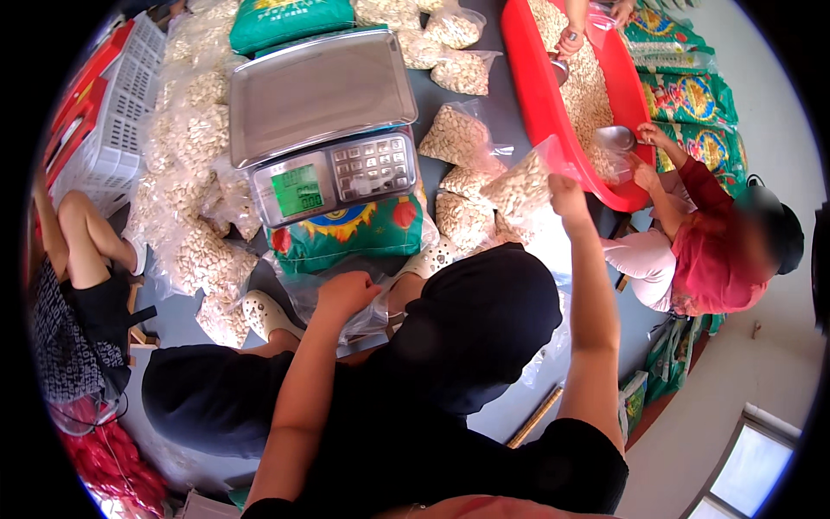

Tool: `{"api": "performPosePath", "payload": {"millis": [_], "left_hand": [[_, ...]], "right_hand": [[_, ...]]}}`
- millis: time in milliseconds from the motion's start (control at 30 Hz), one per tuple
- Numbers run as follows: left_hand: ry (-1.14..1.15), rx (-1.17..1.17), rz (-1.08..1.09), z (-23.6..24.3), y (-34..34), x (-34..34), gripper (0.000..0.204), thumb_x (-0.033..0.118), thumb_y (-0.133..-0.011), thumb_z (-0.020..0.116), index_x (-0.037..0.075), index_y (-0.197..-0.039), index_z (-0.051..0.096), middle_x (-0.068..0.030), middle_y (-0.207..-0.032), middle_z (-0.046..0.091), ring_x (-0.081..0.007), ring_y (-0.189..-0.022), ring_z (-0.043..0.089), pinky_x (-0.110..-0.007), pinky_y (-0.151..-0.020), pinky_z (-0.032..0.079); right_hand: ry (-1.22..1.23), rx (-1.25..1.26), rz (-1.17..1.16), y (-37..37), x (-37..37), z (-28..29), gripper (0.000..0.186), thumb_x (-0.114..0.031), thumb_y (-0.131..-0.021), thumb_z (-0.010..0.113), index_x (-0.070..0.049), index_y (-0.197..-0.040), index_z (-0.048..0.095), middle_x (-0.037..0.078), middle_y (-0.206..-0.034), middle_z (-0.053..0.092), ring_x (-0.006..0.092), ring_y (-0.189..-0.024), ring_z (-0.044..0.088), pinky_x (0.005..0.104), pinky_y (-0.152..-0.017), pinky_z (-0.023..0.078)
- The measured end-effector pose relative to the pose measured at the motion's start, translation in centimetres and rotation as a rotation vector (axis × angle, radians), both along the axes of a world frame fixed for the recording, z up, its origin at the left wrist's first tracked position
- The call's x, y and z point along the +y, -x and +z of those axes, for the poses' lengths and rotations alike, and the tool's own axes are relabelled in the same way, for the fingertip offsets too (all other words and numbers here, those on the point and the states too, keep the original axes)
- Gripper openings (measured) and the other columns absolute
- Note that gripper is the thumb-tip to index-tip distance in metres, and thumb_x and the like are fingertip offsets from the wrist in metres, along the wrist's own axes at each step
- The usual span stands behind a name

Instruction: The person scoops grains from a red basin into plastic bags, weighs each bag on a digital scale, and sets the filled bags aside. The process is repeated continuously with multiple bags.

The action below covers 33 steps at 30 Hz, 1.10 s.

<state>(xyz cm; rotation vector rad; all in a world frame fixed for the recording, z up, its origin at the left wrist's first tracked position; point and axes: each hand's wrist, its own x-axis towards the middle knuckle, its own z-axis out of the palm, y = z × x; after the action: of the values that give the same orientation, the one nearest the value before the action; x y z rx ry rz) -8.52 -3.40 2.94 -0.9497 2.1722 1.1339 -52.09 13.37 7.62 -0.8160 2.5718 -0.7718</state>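
Observation:
My right hand (568, 197), arm stretched forward, is closed on the top of a clear plastic bag of pale seeds (517, 186). The bag hangs above several other filled bags (462, 218) on the floor. My left hand (347, 294) is curled above my lap, close to loose clear plastic (333, 322); its fingertips are partly hidden, and what they hold, if anything, does not show. Ahead of it stands a digital scale (333, 164) with a bare metal pan and a lit green display, next to a green printed sack (346, 240).
A red tub (536, 95) of loose seeds stands at the far right. A co-worker in red (718, 251) holds a metal scoop (616, 137) there; another person's hand (571, 41) reaches in. Filled bags (194, 164) and white crates (125, 112) line the left, near a seated person's legs (86, 242).

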Motion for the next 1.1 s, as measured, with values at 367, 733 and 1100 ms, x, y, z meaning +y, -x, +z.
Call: {"api": "performPosePath", "payload": {"millis": [367,733,1100], "left_hand": [[0.045,0.085,0.101,2.0,-2.8,0.2,0.031,0.041,-0.082,0.060,0.012,-0.091,0.069,-0.0096,-0.095,0.068,-0.0292,-0.095,0.063,-0.043,-0.077,0.051],[0.060,0.172,0.155,1.5,-5.3,-0.3,0.034,0.039,-0.081,0.059,0.007,-0.090,0.069,-0.0113,-0.098,0.066,-0.0307,-0.095,0.063,-0.044,-0.076,0.051],[0.034,0.209,0.170,1.6,-4.5,-0.9,0.035,0.039,-0.082,0.060,0.007,-0.088,0.069,-0.0140,-0.091,0.068,-0.0325,-0.090,0.064,-0.044,-0.073,0.052]], "right_hand": [[0.577,-0.506,0.250,-9.6,-22.2,19.7,0.017,-0.023,-0.090,0.055,-0.007,-0.087,0.059,-0.005,-0.059,0.044,0.0048,-0.043,0.034,0.0230,-0.039,0.022],[0.207,-0.108,0.335,-19.9,-34.4,7.1,0.059,-0.053,-0.088,0.051,0.004,-0.097,0.066,0.023,-0.090,0.066,0.0341,-0.091,0.063,0.0372,-0.084,0.046],[0.154,0.392,0.604,-19.5,-30.4,15.4,0.027,-0.037,-0.086,0.060,-0.012,-0.092,0.068,0.014,-0.071,0.064,0.0285,-0.065,0.063,0.0373,-0.062,0.049]]}}
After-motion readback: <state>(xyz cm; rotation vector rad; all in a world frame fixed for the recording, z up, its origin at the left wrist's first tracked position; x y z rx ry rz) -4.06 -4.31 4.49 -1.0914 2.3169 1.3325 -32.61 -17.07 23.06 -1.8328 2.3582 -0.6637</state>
